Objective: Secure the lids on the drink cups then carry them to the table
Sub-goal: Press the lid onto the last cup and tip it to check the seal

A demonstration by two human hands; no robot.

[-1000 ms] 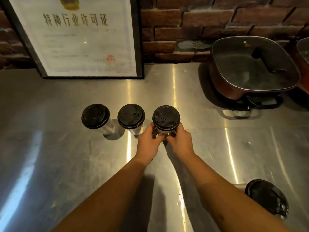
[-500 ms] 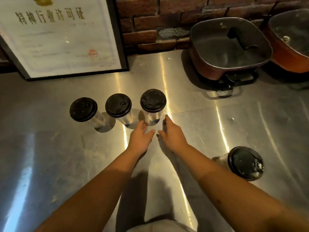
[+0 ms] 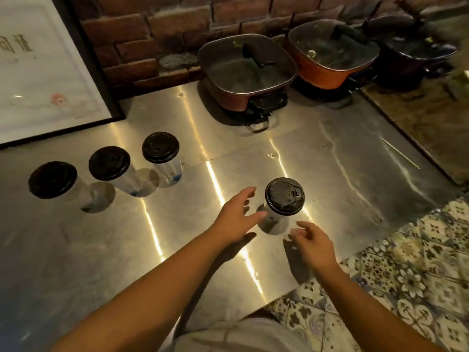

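Note:
Three clear drink cups with black lids stand in a row on the steel counter [image 3: 330, 174]: a left cup [image 3: 52, 179], a middle cup [image 3: 109, 163] and a right cup [image 3: 160, 147]. A fourth lidded cup [image 3: 284, 196] stands apart near the counter's front right. My left hand [image 3: 234, 218] is spread open just left of this cup, fingertips close to its side. My right hand [image 3: 313, 245] hovers below and right of it, fingers loosely curved, holding nothing. Whether either hand touches the cup is unclear.
A framed certificate [image 3: 45, 72] leans on the brick wall at back left. Two square lidded red pots [image 3: 247, 69] [image 3: 332, 54] sit at the back, a darker pot [image 3: 416, 52] beyond. The counter ends at right over patterned floor tiles [image 3: 418, 262].
My hands let go of the rightmost cup in the row and moved right to the fourth cup. The view swung right with them.

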